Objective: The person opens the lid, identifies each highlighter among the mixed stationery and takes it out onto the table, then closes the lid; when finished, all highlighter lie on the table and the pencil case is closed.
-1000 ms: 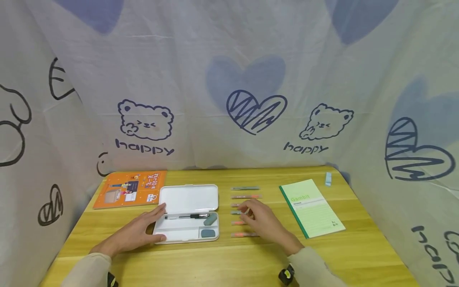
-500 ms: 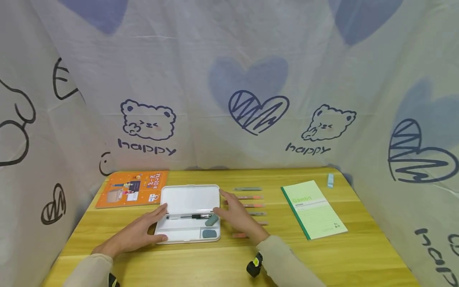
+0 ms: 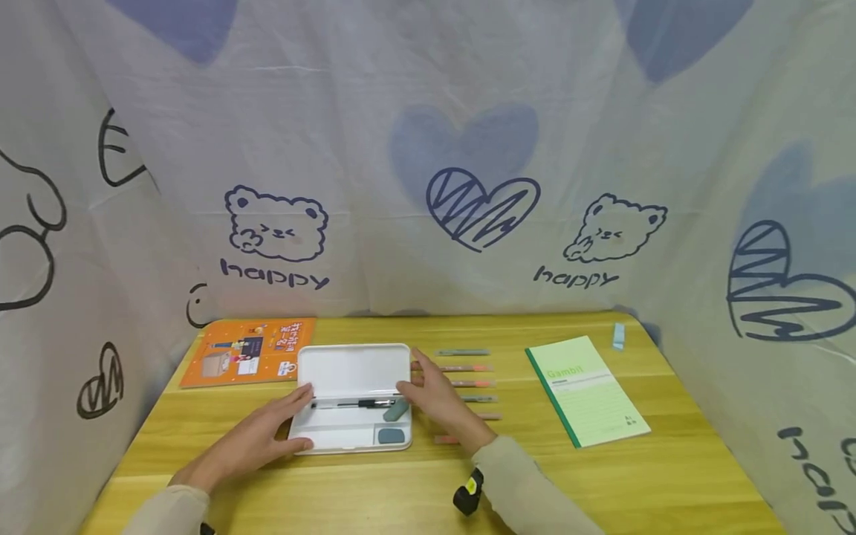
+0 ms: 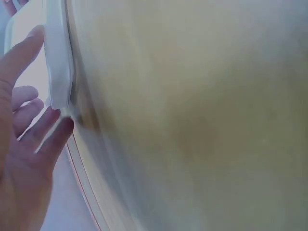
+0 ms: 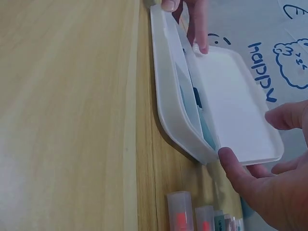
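Observation:
A white pencil case [image 3: 334, 450] lies open on the table, its lid [image 3: 354, 370] folded back. Inside are a black pen [image 3: 374, 403], a grey-green eraser [image 3: 397, 409] and a dark blue-grey block [image 3: 391, 436]. My left hand [image 3: 257, 435] touches the case's left end, fingers fairly straight and the thumb near the front corner. My right hand [image 3: 444, 401] holds the lid's right end. In the right wrist view, its thumb [image 5: 227, 156] is at the hinge-side corner, the index finger at the far corner, and other fingers pass behind the lid.
Several pens and markers [image 3: 463, 352] lie in a row right of the case, some partly hidden by the right forearm. A green notebook [image 3: 588, 394] lies further right, a small light-blue item [image 3: 618, 336] behind it. An orange booklet [image 3: 234, 364] sits back left. Printed cloth surrounds the table.
My right hand has moved left from the row of pens to the lid's right end. The left hand has stayed at the case.

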The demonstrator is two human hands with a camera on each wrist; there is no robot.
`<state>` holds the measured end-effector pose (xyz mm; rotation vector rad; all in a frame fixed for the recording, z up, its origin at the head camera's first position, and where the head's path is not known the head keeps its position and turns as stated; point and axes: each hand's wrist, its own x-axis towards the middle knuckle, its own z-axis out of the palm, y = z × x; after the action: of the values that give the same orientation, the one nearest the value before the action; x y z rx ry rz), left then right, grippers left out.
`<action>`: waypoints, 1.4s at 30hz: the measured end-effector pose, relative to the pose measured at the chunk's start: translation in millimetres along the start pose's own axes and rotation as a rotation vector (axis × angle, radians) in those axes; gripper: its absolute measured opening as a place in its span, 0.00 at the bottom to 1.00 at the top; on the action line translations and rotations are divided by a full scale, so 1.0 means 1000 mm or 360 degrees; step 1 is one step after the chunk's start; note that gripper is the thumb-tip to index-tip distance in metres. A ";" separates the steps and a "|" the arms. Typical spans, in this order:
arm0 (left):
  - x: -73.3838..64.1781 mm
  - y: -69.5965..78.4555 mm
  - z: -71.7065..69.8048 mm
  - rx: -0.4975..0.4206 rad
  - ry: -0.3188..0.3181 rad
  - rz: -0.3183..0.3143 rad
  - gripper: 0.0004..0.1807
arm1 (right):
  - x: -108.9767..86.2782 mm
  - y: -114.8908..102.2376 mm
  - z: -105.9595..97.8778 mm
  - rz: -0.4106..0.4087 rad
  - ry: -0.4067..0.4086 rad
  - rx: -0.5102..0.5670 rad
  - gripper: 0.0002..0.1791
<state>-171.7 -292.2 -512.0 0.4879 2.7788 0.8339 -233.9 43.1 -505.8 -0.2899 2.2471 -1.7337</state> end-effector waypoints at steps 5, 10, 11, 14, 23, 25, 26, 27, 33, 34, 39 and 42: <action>-0.007 -0.001 -0.001 0.0084 0.0391 0.0004 0.27 | 0.000 -0.002 0.003 -0.0035 0.0064 -0.0068 0.39; -0.008 0.000 -0.011 0.0012 0.0701 -0.0070 0.16 | -0.003 -0.002 0.004 0.0016 0.0109 -0.0098 0.29; -0.008 0.001 -0.013 -0.0003 0.0722 -0.0075 0.17 | -0.004 -0.002 0.004 0.0040 0.0113 -0.0108 0.30; -0.008 0.000 -0.014 -0.0028 0.0722 -0.0070 0.22 | -0.007 -0.002 0.003 0.0075 0.0085 -0.0153 0.30; -0.010 -0.008 -0.007 -0.0121 0.0535 0.0092 0.22 | -0.020 0.004 -0.003 -0.0247 -0.0341 -0.0399 0.22; -0.011 -0.010 -0.005 -0.0137 0.0465 0.0103 0.20 | -0.024 0.005 -0.004 -0.0332 -0.0451 -0.0517 0.24; -0.012 -0.011 -0.005 -0.0146 0.0422 0.0091 0.18 | -0.026 0.006 -0.004 -0.0351 -0.0495 -0.0580 0.25; -0.013 -0.011 -0.004 -0.0155 0.0380 0.0082 0.17 | -0.028 0.007 -0.003 -0.0370 -0.0531 -0.0642 0.26; -0.014 -0.014 -0.002 -0.0164 0.0177 0.0051 0.23 | -0.033 0.010 0.001 -0.0476 -0.0567 -0.0947 0.28; -0.014 -0.015 -0.002 -0.0157 0.0157 0.0050 0.25 | -0.033 0.010 0.002 -0.0491 -0.0558 -0.0980 0.28; -0.013 -0.013 0.000 -0.0175 0.0122 0.0059 0.27 | -0.034 0.011 0.003 -0.0499 -0.0533 -0.1037 0.27; -0.012 -0.012 -0.001 -0.0177 0.0109 0.0089 0.27 | -0.033 0.012 0.003 -0.0501 -0.0522 -0.1063 0.27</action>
<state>-164.0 -306.3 -517.3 0.5294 2.7722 1.0302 -201.2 54.4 -514.9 -1.0292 2.5363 -0.8873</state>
